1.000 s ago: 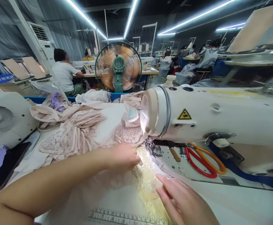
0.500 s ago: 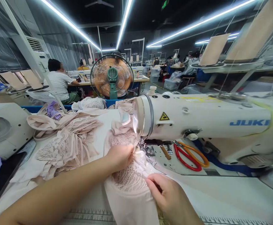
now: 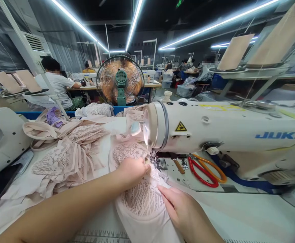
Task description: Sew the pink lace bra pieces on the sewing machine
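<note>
A pale pink lace bra (image 3: 143,199) lies under the needle end of a white sewing machine (image 3: 188,128). Close to the presser foot (image 3: 155,161), my left hand (image 3: 133,172) is closed on the lace, thumb and fingers pinching it. Nearer to me, my right hand (image 3: 179,206) pinches the bra's right edge between thumb and fingers. Part of the bra runs past the needle to the far side, and its near end hangs toward me over the table. My left hand hides some of the lace.
Red-and-orange-handled scissors (image 3: 205,170) rest on the machine bed. Left lies a heap of pink lace garments (image 3: 69,152), beside another machine (image 3: 3,135). Beyond stand a large fan (image 3: 121,81) and a seated co-worker (image 3: 55,82). Thread cones (image 3: 235,52) stand at right.
The lace around my hands has shifted slightly and spread wider toward me. My right hand stays at its edge, my left hand by the presser foot. The view has tilted a little.
</note>
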Demonstrator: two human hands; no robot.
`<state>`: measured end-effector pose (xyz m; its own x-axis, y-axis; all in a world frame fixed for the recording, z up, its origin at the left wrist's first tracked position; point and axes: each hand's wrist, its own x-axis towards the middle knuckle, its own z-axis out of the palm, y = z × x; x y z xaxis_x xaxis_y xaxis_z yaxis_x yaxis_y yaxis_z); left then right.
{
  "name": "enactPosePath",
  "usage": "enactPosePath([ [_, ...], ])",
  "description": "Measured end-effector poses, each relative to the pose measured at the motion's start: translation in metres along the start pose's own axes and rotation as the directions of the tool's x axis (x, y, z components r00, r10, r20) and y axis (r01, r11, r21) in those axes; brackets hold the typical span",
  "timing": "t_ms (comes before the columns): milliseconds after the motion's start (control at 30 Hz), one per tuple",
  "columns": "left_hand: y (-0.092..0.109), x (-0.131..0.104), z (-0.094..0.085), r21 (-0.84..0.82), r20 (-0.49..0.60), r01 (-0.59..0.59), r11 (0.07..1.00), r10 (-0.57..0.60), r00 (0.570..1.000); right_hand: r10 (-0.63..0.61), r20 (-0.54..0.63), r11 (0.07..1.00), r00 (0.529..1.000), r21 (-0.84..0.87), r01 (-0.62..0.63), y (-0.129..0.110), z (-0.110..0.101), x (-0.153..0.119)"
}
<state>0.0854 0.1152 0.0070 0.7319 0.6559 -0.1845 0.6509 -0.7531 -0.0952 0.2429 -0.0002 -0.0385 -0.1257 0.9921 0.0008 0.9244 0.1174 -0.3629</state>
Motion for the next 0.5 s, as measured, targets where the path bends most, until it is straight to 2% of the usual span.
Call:
enactPosePath([
  [500,0.006,0.006,-0.003,-0.088,0.035,-0.001,0.996,0.004,0.999,0.003,0.047,0.999,0.999,-0.039,-0.001,-0.002,-0.011,0.004],
])
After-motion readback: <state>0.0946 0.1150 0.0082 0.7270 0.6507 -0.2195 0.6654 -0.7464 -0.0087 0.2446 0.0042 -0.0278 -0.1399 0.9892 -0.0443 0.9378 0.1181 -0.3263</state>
